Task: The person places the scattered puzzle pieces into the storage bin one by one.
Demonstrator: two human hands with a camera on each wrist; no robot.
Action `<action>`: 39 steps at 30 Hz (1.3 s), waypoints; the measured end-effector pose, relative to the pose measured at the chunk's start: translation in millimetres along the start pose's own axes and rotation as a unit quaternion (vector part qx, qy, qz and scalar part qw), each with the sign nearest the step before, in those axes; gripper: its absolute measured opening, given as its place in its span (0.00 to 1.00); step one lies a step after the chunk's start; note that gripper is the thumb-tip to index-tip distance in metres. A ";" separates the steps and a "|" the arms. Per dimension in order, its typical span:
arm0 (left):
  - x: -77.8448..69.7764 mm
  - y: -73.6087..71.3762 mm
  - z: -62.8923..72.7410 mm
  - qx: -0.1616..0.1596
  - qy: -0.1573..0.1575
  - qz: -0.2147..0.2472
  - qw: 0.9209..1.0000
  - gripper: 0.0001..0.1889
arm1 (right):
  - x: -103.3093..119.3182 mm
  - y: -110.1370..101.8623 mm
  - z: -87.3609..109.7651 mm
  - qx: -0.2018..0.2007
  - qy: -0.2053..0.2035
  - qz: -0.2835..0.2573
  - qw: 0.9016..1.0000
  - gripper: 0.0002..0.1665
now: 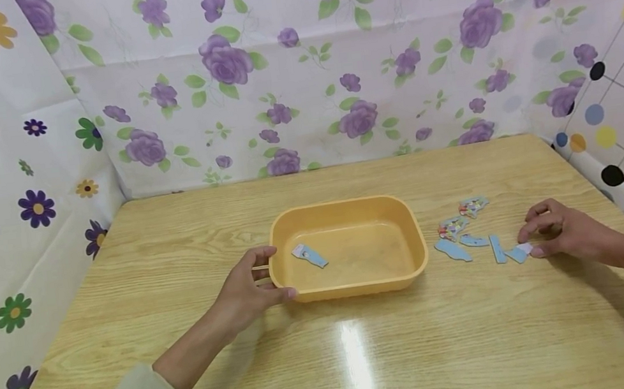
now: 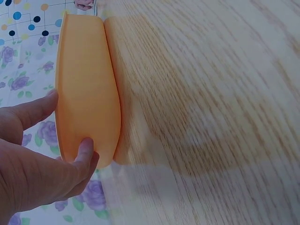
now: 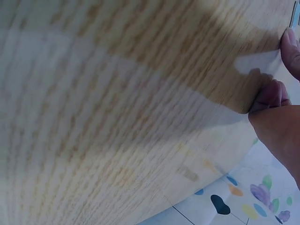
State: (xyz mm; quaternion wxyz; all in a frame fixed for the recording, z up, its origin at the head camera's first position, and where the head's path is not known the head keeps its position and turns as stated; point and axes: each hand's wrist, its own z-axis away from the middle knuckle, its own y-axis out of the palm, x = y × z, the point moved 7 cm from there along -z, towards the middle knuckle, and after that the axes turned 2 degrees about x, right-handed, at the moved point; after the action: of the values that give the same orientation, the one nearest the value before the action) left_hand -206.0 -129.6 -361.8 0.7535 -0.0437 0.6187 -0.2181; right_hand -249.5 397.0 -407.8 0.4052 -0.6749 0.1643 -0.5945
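Note:
An orange plastic basin (image 1: 352, 291) stands on the table. My left hand (image 1: 244, 289) grips its near left corner, thumb on the front rim and fingers against the end wall. The left wrist view shows that hand on the basin's outer wall (image 2: 86, 84). Inside the basin lies a flat light-blue puzzle piece (image 1: 310, 255) with a printed picture. To the right, my right hand (image 1: 565, 233) pinches the end of a small blue-and-white puzzle piece (image 1: 519, 253) between thumb and finger. In the right wrist view, only part of the right hand (image 3: 276, 96) shows.
Several other flat puzzle pieces lie between the basin and the right hand, among them a long blue one (image 1: 453, 250), a narrow strip (image 1: 497, 249) and a colourful printed one (image 1: 472, 206). Flower-patterned cloth (image 1: 302, 106) hangs behind the wooden table (image 1: 284, 358).

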 end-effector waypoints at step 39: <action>-1.3 0.7 1.2 0.004 0.007 -0.004 1.000 0.43 | 26.1 11.8 6.7 -0.081 -0.196 0.128 0.969 0.25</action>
State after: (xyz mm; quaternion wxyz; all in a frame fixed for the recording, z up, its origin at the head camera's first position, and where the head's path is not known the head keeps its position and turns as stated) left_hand -204.9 -128.8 -360.6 0.7483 -0.0413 0.6230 -0.2241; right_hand -233.9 373.7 -398.9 0.4461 -0.7821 0.2141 -0.3787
